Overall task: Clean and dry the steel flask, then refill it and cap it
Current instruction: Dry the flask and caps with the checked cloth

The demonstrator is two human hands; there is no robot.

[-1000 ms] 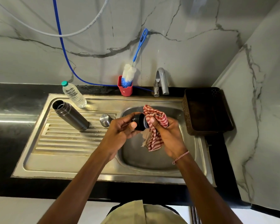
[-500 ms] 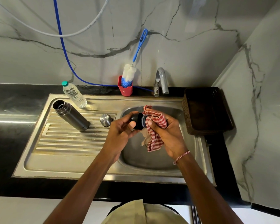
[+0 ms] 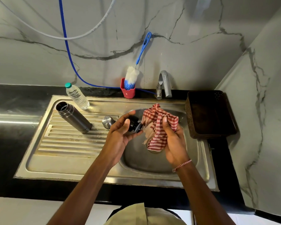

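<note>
The steel flask [image 3: 73, 116] stands open and uncapped on the sink's ribbed drainboard [image 3: 68, 143]. A small steel cap [image 3: 108, 121] sits beside it. Over the basin, my left hand [image 3: 120, 135] holds the flask's black stopper [image 3: 134, 125] between thumb and fingers. My right hand [image 3: 172, 138] grips a red-and-white checked cloth [image 3: 157, 125], held just right of the stopper and apart from it. A clear plastic water bottle [image 3: 77, 96] with a green cap stands at the back left of the sink.
A red cup [image 3: 128, 92] holding a blue-handled bottle brush [image 3: 133, 75] stands at the wall behind the sink. The steel tap [image 3: 165, 83] rises right of it. A dark brown basket [image 3: 209, 114] sits right of the basin [image 3: 152, 161]. A blue hose [image 3: 66, 51] hangs down the wall.
The cloth has come off the stopper: my right hand drew it back to the right. My left hand has turned the stopper, which now shows fully.
</note>
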